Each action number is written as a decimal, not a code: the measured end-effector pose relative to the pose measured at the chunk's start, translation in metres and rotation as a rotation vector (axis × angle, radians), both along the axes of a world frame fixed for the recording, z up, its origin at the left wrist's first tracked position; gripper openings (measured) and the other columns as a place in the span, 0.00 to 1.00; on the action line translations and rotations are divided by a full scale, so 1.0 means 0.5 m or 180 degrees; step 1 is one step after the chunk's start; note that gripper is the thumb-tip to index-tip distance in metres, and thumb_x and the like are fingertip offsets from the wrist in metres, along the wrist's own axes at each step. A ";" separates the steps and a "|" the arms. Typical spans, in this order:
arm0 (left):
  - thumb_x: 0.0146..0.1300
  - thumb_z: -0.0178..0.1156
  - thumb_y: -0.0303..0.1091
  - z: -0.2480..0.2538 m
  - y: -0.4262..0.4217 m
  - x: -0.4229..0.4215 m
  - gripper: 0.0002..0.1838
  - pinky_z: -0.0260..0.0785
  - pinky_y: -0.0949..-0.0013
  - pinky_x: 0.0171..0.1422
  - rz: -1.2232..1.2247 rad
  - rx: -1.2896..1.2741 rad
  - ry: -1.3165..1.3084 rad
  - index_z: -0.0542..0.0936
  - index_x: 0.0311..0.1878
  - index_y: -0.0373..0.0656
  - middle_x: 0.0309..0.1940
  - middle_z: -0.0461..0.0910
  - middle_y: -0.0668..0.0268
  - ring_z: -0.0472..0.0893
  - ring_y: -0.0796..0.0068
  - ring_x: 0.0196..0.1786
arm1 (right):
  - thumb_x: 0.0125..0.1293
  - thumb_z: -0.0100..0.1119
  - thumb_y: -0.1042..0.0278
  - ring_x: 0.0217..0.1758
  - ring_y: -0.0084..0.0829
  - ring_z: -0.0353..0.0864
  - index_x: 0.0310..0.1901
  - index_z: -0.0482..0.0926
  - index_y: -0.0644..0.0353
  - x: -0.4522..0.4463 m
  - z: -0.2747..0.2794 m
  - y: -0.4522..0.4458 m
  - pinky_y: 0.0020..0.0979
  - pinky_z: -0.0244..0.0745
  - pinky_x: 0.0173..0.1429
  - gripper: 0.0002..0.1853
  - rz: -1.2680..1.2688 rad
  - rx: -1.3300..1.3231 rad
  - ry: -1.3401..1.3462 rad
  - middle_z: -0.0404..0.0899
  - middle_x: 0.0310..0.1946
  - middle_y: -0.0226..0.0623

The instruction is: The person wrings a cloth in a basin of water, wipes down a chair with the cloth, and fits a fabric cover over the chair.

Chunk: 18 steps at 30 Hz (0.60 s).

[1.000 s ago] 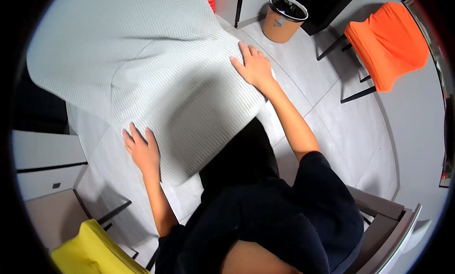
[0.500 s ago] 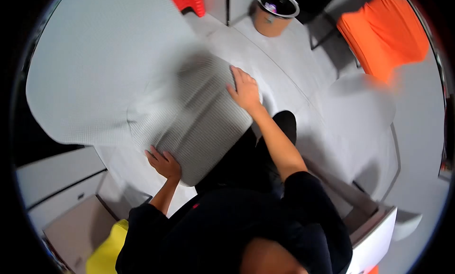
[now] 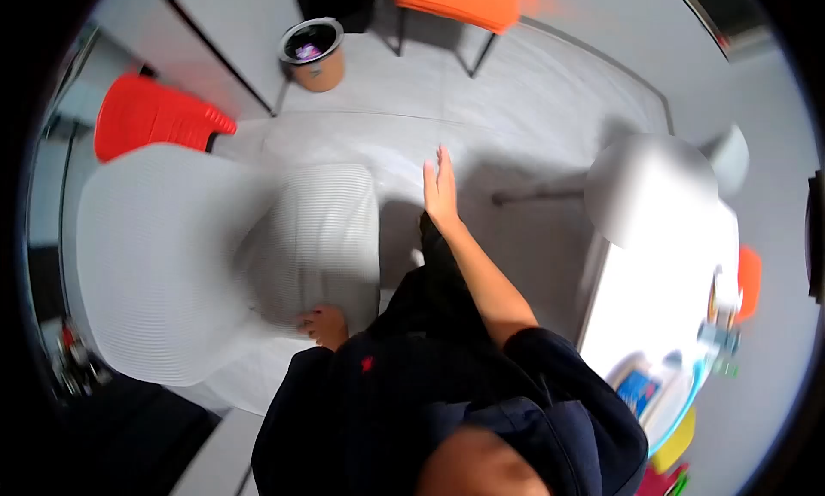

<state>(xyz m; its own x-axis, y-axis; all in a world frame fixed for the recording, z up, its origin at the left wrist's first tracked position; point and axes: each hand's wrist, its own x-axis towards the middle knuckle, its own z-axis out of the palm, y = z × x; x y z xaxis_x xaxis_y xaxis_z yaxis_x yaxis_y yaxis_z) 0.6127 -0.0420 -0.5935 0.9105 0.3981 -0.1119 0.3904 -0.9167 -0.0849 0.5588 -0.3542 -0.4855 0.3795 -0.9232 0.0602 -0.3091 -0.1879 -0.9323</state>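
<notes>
A chair in a pale ribbed cover [image 3: 155, 264] stands at the left, its covered seat [image 3: 331, 230] beside my legs. My left hand [image 3: 325, 326] rests on the near edge of the seat, fingers apart and slightly blurred, with nothing held. In the air to the right of the seat, above the floor, is my right hand [image 3: 441, 188]. Its fingers are stretched out and touch nothing. Creases run across the cover on the seat.
A white table [image 3: 653, 281] stands at the right with a blue packet [image 3: 637, 390] on it. Beyond the chair are a red plastic stool [image 3: 155, 118], a brown bin [image 3: 320, 72] and an orange chair [image 3: 460, 1].
The view has turned to the right, bringing the white table into sight. My right hand has come off the covered seat; my left hand still touches it.
</notes>
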 end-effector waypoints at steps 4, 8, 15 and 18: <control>0.54 0.48 0.39 0.043 -0.016 0.136 0.22 0.62 0.60 0.55 -0.2423 -0.1254 0.1661 0.72 0.48 0.35 0.48 0.72 0.52 0.71 0.56 0.51 | 0.67 0.42 0.58 0.52 0.33 0.68 0.59 0.57 0.64 -0.087 0.091 0.125 0.32 0.61 0.56 0.24 -0.1186 0.1086 -0.0979 0.68 0.48 0.44; 0.64 0.46 0.39 0.280 -0.135 0.103 0.19 0.61 0.69 0.52 -0.2661 -0.4626 0.1235 0.67 0.53 0.37 0.47 0.72 0.58 0.71 0.68 0.48 | 0.66 0.43 0.64 0.41 0.23 0.70 0.55 0.61 0.61 -0.256 0.242 0.290 0.26 0.66 0.47 0.18 -0.0518 0.0397 -0.1584 0.69 0.39 0.34; 0.61 0.46 0.31 0.849 -0.155 -0.214 0.19 0.62 0.68 0.53 -0.4627 -0.6199 0.2894 0.64 0.55 0.36 0.48 0.71 0.58 0.71 0.69 0.51 | 0.66 0.43 0.67 0.38 0.24 0.72 0.50 0.64 0.62 -0.529 0.613 0.557 0.24 0.68 0.44 0.13 -0.1779 -0.0582 -0.2209 0.71 0.36 0.35; 0.60 0.45 0.28 0.896 -0.073 -0.333 0.18 0.64 0.69 0.51 -0.4708 -0.6472 0.3871 0.65 0.54 0.36 0.47 0.72 0.57 0.73 0.69 0.48 | 0.66 0.42 0.66 0.37 0.23 0.72 0.48 0.65 0.62 -0.654 0.671 0.734 0.24 0.68 0.44 0.13 -0.3031 -0.1089 -0.2177 0.71 0.35 0.35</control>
<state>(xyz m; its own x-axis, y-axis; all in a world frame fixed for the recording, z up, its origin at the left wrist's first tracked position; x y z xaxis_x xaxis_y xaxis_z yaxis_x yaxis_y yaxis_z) 0.4465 -0.0785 -0.1454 -0.1927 -0.9301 0.3127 0.3561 0.2306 0.9055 0.2315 0.0126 -0.1499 -0.6451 -0.7122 0.2767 0.0779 -0.4216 -0.9035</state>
